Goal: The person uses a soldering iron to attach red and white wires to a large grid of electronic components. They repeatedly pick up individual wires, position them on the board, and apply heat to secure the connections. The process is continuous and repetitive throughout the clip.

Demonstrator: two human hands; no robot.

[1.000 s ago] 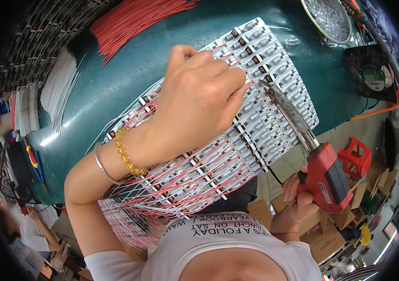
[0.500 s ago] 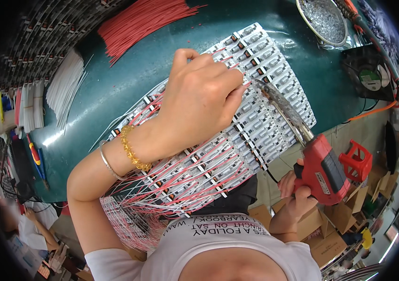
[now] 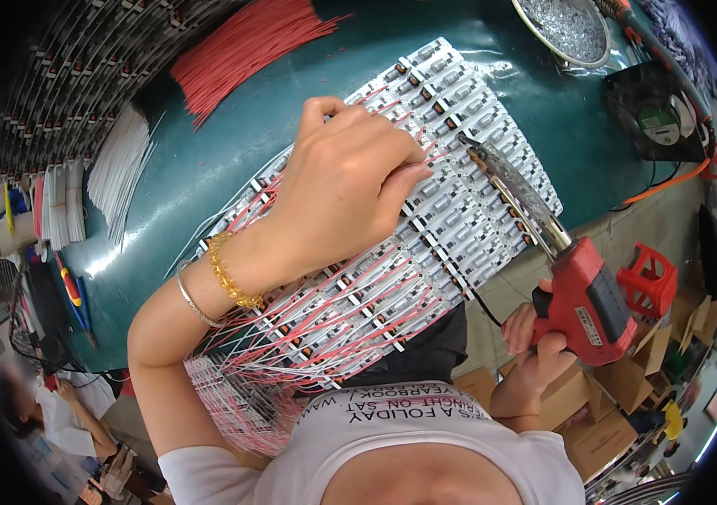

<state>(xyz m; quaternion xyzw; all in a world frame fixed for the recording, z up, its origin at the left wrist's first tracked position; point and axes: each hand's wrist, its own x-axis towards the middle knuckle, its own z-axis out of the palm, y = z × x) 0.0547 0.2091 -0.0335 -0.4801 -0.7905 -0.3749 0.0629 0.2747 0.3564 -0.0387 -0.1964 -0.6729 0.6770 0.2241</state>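
We list: 1 left hand [image 3: 346, 177], pinched on a red wire [image 3: 435, 157] over the boards [image 3: 468, 223]; 1 right hand [image 3: 539, 343], curled round an iron [image 3: 579, 273] (long axis slanting up-left), tip just right of the wire.

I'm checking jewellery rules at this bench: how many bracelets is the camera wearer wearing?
2: a yellow beaded bracelet around the left wrist, and a silver bangle nearer the elbow. No others show.
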